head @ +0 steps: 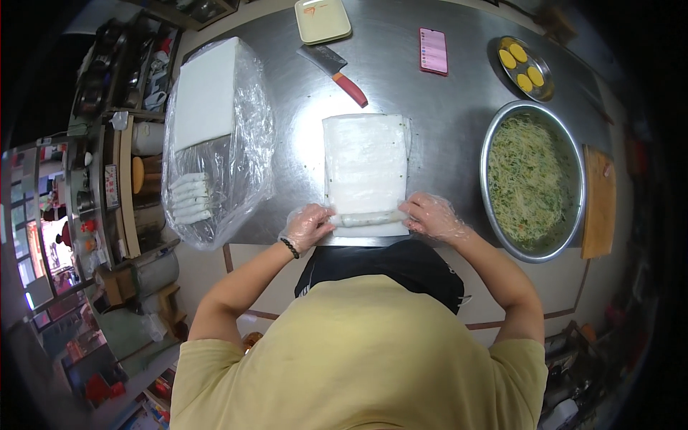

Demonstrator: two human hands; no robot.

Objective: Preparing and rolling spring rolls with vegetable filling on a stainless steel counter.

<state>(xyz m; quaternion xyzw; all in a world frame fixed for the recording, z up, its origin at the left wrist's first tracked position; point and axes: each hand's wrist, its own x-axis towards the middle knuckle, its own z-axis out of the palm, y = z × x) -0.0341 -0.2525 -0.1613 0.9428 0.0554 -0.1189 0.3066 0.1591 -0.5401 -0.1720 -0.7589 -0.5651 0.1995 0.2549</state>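
A stack of thin white wrapper sheets point(366, 161) lies in front of me on the steel table. Across its near end runs a filled roll point(371, 218), pale with faint green showing through. My left hand point(310, 226), in a clear plastic glove, pinches the roll's left end. At the right end, my right hand point(432, 216), gloved likewise, has its fingers closed on the roll's tip. A strip of white wrapper shows between the roll and the table's near edge.
Left, a clear plastic bag point(252, 123) holds folded white sheets point(207, 94) and several finished rolls point(191, 199). A cleaver point(344, 80), pale trays point(322, 21) and a phone point(433, 51) lie beyond. Right are a bowl of shredded filling point(527, 177), a plate of yellow rounds point(524, 67) and a wooden board point(598, 201).
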